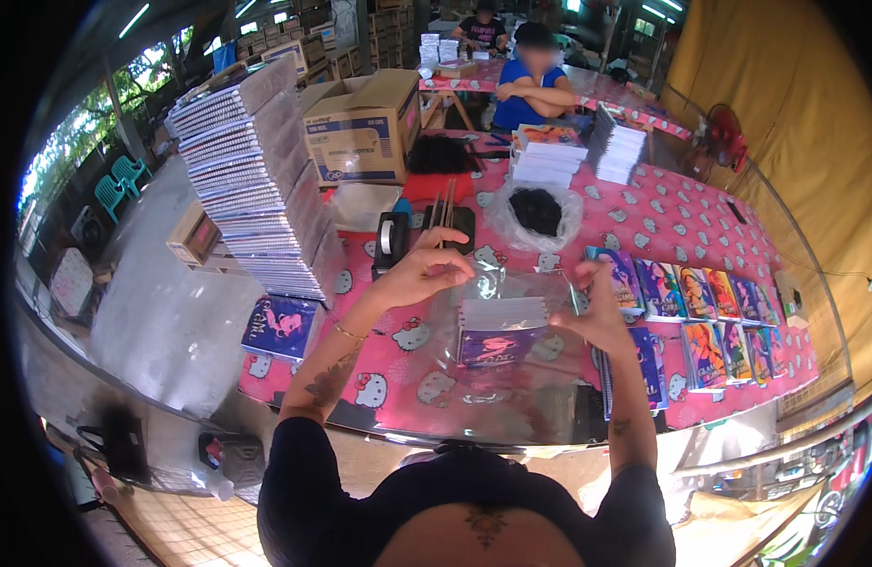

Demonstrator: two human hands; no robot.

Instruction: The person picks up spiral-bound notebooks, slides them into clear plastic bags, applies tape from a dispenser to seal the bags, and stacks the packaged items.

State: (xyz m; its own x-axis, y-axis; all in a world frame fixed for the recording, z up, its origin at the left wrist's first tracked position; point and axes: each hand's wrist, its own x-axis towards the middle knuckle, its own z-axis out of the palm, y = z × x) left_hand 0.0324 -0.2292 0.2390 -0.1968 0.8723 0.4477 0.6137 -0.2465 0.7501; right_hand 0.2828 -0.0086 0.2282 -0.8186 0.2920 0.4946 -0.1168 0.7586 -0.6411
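Observation:
A short stack of notebooks [497, 348] with a purple illustrated cover lies in front of me, its page edges turned up toward the far side. Clear plastic [540, 283], seemingly a bag, surrounds it and glints in the light. My left hand [432, 266] is beyond the stack's left corner, thumb and a finger closed at the plastic's edge while the index finger stretches out. At the stack's right side my right hand [598, 307] has its thumb and fingers apart, the thumb close to the notebooks. Whether that hand touches the plastic is hard to tell.
A tall notebook stack [256, 180] rises at left, near a cardboard box [365, 128]. A tape dispenser [391, 241] stands beyond my left forearm. Rows of colourful notebooks [705, 354] lie at right. A plastic bag of black material [535, 213] sits ahead; a person [532, 85] sits opposite.

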